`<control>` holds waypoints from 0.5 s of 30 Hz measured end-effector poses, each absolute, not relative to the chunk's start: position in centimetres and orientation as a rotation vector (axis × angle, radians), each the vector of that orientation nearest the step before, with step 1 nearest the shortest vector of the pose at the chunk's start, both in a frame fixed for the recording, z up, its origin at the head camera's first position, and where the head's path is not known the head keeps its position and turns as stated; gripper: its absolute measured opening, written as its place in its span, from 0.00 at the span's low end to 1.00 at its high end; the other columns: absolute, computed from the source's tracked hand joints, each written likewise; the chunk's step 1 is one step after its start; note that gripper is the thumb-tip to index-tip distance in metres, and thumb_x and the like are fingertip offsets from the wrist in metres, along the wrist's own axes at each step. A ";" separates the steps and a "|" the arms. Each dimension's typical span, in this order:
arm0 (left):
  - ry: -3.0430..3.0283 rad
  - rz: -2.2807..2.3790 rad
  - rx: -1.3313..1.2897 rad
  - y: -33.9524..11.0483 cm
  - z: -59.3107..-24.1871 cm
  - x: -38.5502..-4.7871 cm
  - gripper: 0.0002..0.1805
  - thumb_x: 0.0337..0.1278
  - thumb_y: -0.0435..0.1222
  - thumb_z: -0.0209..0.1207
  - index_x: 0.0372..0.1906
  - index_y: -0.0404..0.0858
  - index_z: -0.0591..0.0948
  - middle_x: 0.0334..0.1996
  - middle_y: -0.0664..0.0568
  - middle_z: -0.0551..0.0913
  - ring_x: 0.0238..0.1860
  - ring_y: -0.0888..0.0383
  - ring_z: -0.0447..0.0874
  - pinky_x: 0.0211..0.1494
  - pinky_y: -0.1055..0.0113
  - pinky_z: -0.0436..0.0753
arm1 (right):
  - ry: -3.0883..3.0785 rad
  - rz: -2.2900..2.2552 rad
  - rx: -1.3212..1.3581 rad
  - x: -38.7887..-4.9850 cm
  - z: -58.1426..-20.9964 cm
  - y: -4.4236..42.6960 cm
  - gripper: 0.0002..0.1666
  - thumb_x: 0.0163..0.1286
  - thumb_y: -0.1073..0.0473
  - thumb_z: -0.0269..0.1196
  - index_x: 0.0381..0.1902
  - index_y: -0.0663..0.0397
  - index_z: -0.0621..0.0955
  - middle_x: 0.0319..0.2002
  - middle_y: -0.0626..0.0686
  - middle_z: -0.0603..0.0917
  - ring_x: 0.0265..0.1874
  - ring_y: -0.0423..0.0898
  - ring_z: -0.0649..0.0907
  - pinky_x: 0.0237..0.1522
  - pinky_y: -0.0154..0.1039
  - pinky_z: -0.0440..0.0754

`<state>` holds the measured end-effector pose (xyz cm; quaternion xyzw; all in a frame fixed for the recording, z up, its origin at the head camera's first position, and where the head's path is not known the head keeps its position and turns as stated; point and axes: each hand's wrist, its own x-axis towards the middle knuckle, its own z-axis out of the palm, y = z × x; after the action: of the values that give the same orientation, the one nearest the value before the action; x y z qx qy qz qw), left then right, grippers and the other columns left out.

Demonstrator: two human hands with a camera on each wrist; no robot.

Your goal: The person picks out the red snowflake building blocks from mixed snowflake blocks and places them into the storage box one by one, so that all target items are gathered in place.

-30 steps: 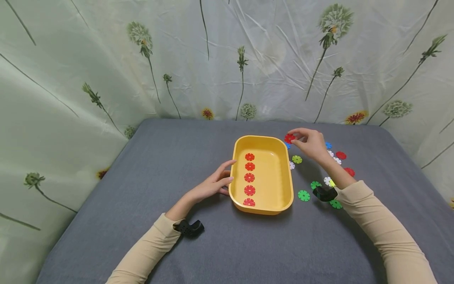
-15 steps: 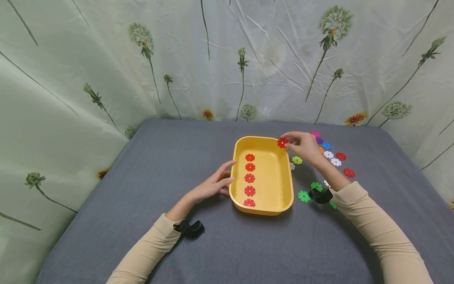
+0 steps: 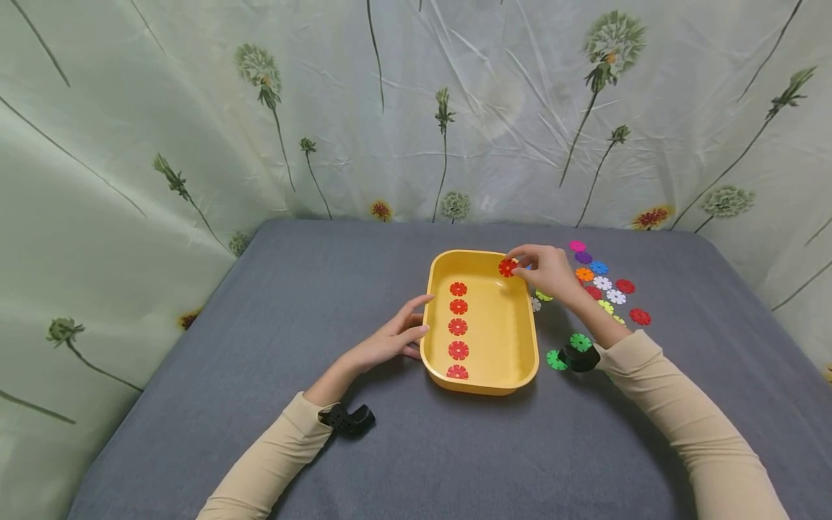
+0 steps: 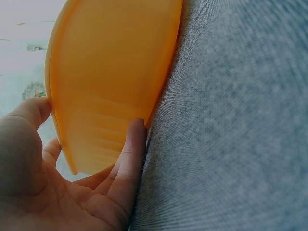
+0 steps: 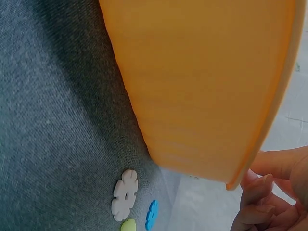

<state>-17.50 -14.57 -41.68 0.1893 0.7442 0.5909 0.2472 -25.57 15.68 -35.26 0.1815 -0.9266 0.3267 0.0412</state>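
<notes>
Right-hand grip (image 3: pixel 544 270) pinches a flat red notched disc (image 3: pixel 504 269) at the far right corner of a yellow rounded-rectangular plastic tub (image 3: pixel 497 325). Left-hand grip (image 3: pixel 386 337), fingers spread, touches the tub's left side, beside five red discs (image 3: pixel 453 328) lined up inside; multicoloured notched discs (image 3: pixel 599 282) lie rightward on the grey cloth-covered table (image 3: pixel 390 455).

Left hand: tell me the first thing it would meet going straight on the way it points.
The left hand would first meet the side wall of the yellow, rounded-rectangular plastic tub, which it appears to touch, though head-view depth is hard to judge.
</notes>
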 end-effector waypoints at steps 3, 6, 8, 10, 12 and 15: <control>2.038 1.608 0.516 -14.6 -41.7 -17.5 0.31 0.70 0.42 0.46 0.71 0.61 0.47 0.68 0.39 0.59 0.62 0.42 0.71 0.52 0.56 0.83 | -2.846 1.009 0.553 -25.6 -35.3 15.4 0.14 0.62 0.66 0.62 0.46 0.60 0.82 0.35 0.65 0.85 0.22 0.46 0.77 0.21 0.29 0.73; 2.041 1.610 0.517 -14.5 -41.7 -17.5 0.31 0.70 0.42 0.46 0.71 0.62 0.47 0.68 0.39 0.59 0.62 0.42 0.71 0.52 0.56 0.83 | -2.837 1.006 0.562 -25.6 -35.4 15.2 0.13 0.61 0.66 0.62 0.45 0.60 0.82 0.35 0.64 0.85 0.22 0.47 0.78 0.21 0.29 0.73; 2.041 1.610 0.517 -14.5 -41.7 -17.5 0.31 0.70 0.42 0.46 0.71 0.61 0.47 0.68 0.38 0.59 0.62 0.42 0.71 0.52 0.56 0.83 | -2.831 0.991 0.571 -25.7 -35.5 15.0 0.13 0.61 0.66 0.62 0.44 0.59 0.83 0.34 0.63 0.86 0.23 0.48 0.78 0.21 0.29 0.73; 2.038 1.612 0.518 -14.6 -41.7 -17.5 0.31 0.70 0.41 0.45 0.72 0.60 0.47 0.68 0.38 0.59 0.62 0.43 0.71 0.52 0.56 0.83 | -2.823 0.976 0.588 -25.7 -35.7 14.9 0.12 0.61 0.66 0.63 0.44 0.59 0.83 0.35 0.63 0.86 0.23 0.48 0.78 0.22 0.29 0.73; 2.034 1.613 0.521 -14.5 -41.8 -17.6 0.31 0.71 0.41 0.45 0.72 0.59 0.47 0.68 0.38 0.59 0.62 0.43 0.71 0.52 0.56 0.83 | -2.813 0.963 0.602 -25.8 -35.9 14.8 0.12 0.61 0.66 0.62 0.43 0.59 0.84 0.34 0.63 0.86 0.24 0.49 0.78 0.23 0.30 0.73; 2.031 1.617 0.521 -14.5 -41.8 -17.6 0.31 0.71 0.41 0.45 0.72 0.59 0.47 0.69 0.38 0.58 0.62 0.43 0.71 0.52 0.56 0.83 | -2.801 0.943 0.620 -25.8 -36.0 14.7 0.12 0.60 0.67 0.62 0.43 0.59 0.84 0.34 0.63 0.86 0.24 0.50 0.79 0.23 0.31 0.73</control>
<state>-17.57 -14.49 -41.78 0.1908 0.7438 0.5921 0.2445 -25.82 14.67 -36.00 0.2050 -0.9258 0.3118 0.0607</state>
